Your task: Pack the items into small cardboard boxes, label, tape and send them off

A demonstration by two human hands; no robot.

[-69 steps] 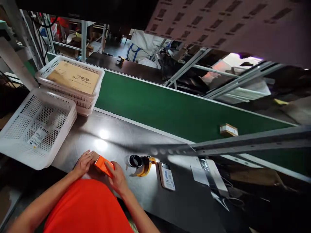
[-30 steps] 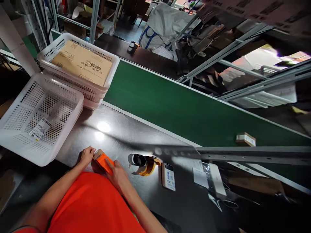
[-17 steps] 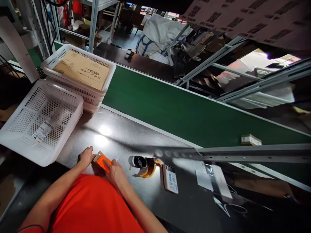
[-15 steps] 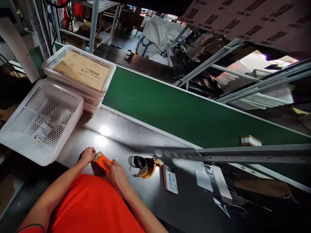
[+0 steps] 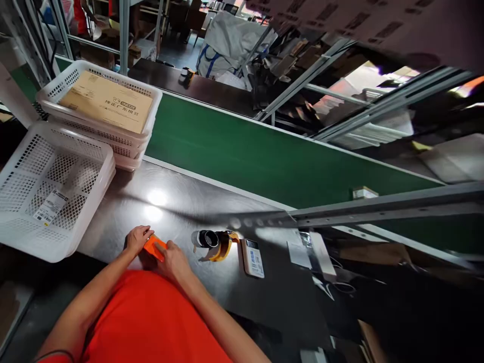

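An orange box (image 5: pixel 154 246), small and narrow, is held low over the near part of the metal table. My left hand (image 5: pixel 138 239) is closed at its far left end, with the fingertips covering that end. From the other side, my right hand (image 5: pixel 174 260) grips the box, a finger lying along its top. Just right of my hands stands a tape dispenser (image 5: pixel 224 248) with a yellow-orange body and a dark-rimmed roll (image 5: pixel 208 239). Beyond it lies a flat brown-edged thing with a white and blue label (image 5: pixel 254 259).
White plastic baskets (image 5: pixel 91 201) are stacked at the left, one with a label inside. A cardboard carton (image 5: pixel 109 103) fills the basket behind. A green conveyor belt (image 5: pixel 227 151) runs across, carrying a small box (image 5: pixel 365 192). A metal rail (image 5: pixel 378 206) crosses at right.
The view has shifted, so most things sit further left and slightly higher. My left fingers have come onto the box's far end, which showed bare and tan before.
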